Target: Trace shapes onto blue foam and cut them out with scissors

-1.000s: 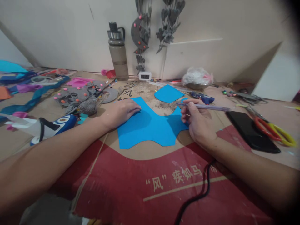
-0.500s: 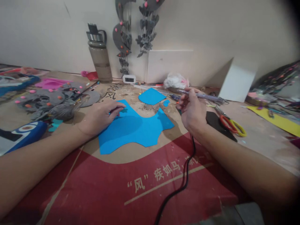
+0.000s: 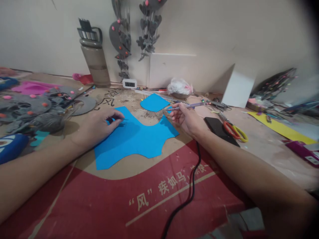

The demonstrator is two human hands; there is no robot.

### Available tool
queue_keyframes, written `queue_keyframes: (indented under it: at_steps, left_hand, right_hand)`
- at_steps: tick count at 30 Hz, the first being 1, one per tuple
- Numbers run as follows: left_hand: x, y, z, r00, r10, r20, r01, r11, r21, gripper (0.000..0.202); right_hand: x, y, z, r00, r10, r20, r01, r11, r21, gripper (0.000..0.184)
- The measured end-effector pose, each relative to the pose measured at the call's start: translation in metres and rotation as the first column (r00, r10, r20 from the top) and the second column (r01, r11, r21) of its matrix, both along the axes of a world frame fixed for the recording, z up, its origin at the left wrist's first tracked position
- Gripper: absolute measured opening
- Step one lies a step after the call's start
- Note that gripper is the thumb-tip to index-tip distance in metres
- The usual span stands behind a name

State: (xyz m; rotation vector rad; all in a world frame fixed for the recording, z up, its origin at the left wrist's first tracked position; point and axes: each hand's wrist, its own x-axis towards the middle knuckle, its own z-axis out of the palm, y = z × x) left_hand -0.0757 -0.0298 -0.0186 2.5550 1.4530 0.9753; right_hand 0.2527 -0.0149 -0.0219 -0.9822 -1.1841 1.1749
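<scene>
Right hand (image 3: 185, 119) w/ pen (image 3: 188, 106) lifted off blue sheet (image 3: 139, 137) edge; left hand (image 3: 96, 127) pinches its far edge.

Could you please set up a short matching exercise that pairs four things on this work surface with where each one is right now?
Things:
1. pen
2. blue sheet
3. scissors
4. water bottle

Places:
A. standing by the wall
B. under the left hand
C. held in the right hand
D. beside the black phone

Pairs: 1-C, 2-B, 3-D, 4-A
</scene>
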Motion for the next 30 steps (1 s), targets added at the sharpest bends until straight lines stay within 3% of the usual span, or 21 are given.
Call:
queue_keyframes:
  at_steps: [4,9,13,16,21,27,30]
  left_hand:
    - [-0.002,0.002,-0.001,1.0,0.006,-0.004,-0.006,1.0,0.003,0.019]
    - [-0.003,0.004,-0.004,1.0,0.015,-0.01,-0.014,1.0,0.007,0.018]
    - [-0.003,0.005,-0.005,1.0,0.013,0.004,-0.013,1.0,0.01,0.016]
    - [-0.003,0.004,-0.004,1.0,0.006,0.005,-0.006,1.0,0.008,0.016]
    - [-0.002,0.004,-0.004,1.0,0.017,0.014,-0.017,1.0,0.001,0.015]
    - [0.0,0.002,-0.003,0.999,0.031,0.025,-0.031,0.999,-0.021,0.016]
    - [0.001,0.001,-0.002,0.999,0.029,0.037,-0.028,0.999,-0.034,0.016]
  right_hand:
    - [-0.001,-0.005,0.005,0.985,0.173,-0.019,-0.174,0.983,-0.064,0.029]
    - [-0.005,-0.008,0.003,0.968,0.245,0.053,-0.235,0.96,-0.154,0.029]
    - [-0.011,-0.013,0.004,0.965,0.255,0.056,-0.249,0.964,-0.094,0.033]
    - [-0.022,-0.023,0.007,0.94,0.34,0.031,-0.338,0.94,-0.05,0.036]
    - [-0.036,-0.037,0.002,0.877,0.479,0.035,-0.474,0.875,-0.095,0.039]
    - [-0.041,-0.048,0.002,0.877,0.479,0.041,-0.476,0.877,-0.065,0.031]
    - [-0.047,-0.058,0.004,0.839,0.544,0.024,-0.542,0.839,-0.06,0.03]
